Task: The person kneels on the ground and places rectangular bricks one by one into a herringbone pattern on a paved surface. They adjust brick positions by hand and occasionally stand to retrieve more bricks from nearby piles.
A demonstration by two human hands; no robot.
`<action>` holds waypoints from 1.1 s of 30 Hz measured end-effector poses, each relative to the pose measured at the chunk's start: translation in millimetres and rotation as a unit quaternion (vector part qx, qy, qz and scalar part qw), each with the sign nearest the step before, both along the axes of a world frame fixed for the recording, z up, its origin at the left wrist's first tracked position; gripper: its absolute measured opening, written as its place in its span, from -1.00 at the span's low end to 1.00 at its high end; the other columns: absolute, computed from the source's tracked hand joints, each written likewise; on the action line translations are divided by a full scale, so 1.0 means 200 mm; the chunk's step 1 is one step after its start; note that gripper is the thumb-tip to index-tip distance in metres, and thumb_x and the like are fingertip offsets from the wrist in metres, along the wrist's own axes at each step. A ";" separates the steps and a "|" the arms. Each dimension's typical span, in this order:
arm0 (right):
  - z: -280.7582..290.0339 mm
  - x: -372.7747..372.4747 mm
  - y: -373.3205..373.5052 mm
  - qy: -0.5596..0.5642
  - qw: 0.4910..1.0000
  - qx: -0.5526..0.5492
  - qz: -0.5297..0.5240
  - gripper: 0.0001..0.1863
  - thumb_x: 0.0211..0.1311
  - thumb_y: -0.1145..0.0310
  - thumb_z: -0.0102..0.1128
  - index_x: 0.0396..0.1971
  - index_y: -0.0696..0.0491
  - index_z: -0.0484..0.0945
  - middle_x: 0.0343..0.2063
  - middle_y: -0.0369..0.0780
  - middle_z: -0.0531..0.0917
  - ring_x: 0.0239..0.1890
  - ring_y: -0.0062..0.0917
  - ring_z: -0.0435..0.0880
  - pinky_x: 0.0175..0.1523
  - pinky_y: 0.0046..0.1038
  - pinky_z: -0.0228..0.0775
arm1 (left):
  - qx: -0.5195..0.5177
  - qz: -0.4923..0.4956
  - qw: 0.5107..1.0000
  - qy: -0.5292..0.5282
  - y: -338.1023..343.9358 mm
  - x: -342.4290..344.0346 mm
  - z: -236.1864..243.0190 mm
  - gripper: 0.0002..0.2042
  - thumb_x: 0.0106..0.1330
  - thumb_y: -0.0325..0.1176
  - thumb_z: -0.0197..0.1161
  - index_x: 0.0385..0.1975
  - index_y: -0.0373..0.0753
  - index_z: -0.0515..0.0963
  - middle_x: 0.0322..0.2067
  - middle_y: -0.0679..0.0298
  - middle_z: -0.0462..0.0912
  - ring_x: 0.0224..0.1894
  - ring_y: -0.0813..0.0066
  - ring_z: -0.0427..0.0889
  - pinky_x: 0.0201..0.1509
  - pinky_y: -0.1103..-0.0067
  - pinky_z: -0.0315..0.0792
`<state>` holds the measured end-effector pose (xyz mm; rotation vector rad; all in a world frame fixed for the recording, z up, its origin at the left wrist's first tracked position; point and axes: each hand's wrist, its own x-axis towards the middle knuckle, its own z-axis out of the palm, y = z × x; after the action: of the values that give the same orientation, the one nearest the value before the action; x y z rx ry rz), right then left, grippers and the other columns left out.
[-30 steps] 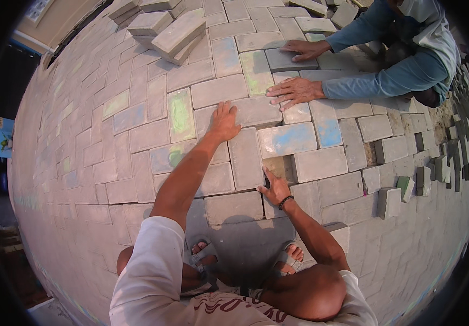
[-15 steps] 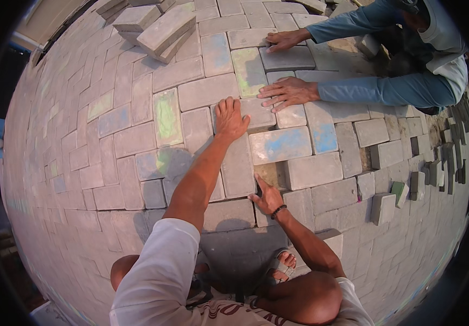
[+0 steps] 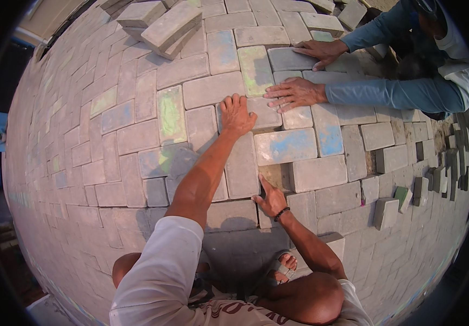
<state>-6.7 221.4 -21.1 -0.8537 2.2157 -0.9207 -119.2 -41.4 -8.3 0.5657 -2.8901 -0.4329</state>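
My left hand (image 3: 236, 115) lies on the left end of a grey paving brick (image 3: 266, 113), fingers bent close together at its far edge. This brick's near side face shows above a narrow gap. A co-worker's hand (image 3: 298, 93) rests over its right end. At the near right corner of a lengthwise paving brick (image 3: 241, 165), my right hand (image 3: 272, 199) has its index finger stretched along the edge and its thumb apart; the other fingers are partly hidden. Beside that fingertip is a sandy hollow (image 3: 277, 175), with a blue-stained brick (image 3: 286, 146) beyond it.
The co-worker's other hand (image 3: 324, 52) touches a dark grey brick (image 3: 288, 60) farther off. Loose bricks (image 3: 170, 27) are stacked at the far left. Several upright bricks (image 3: 386, 213) stand to the right. My sandalled foot (image 3: 284, 267) is close behind my right hand.
The co-worker's far hand has slid right along the dark grey brick, toward their body. My two hands stay in place on the bricks. The whole view has shifted slightly.
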 end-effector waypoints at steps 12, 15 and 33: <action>-0.03 -0.01 0.01 0.011 1.000 0.003 0.006 -0.11 0.09 0.16 0.32 0.38 0.14 0.13 -0.01 0.22 0.55 0.01 0.09 0.56 0.12 -0.12 0.42 | 0.007 0.020 0.999 -0.025 -0.01 -0.05 0.02 -0.59 0.06 -0.17 0.21 -0.13 -0.28 0.47 -0.14 0.13 0.37 -0.04 0.17 0.27 0.09 0.28 0.12; -0.02 0.01 0.01 0.003 1.000 -0.002 0.009 -0.11 0.10 0.14 0.32 0.37 0.15 0.13 -0.01 0.21 0.55 0.03 0.10 0.55 0.14 -0.13 0.41 | 0.013 0.010 1.000 -0.021 -0.02 -0.04 0.03 -0.59 0.05 -0.18 0.22 -0.14 -0.28 0.47 -0.15 0.13 0.37 -0.05 0.17 0.28 0.09 0.28 0.13; -0.01 0.01 0.01 0.020 1.000 0.008 0.009 -0.13 0.14 0.03 0.31 0.31 0.25 0.18 -0.05 0.24 0.56 -0.01 0.11 0.57 0.09 -0.11 0.43 | -0.010 -0.001 1.000 0.013 -0.01 0.01 -0.02 -0.54 -0.03 -0.12 0.29 -0.16 -0.27 0.52 -0.16 0.15 0.36 -0.02 0.19 0.27 0.12 0.28 0.13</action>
<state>-5.0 223.0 -23.2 -0.8910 2.2421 -0.8834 -118.1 -43.0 -11.4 0.5501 -2.8676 -0.4090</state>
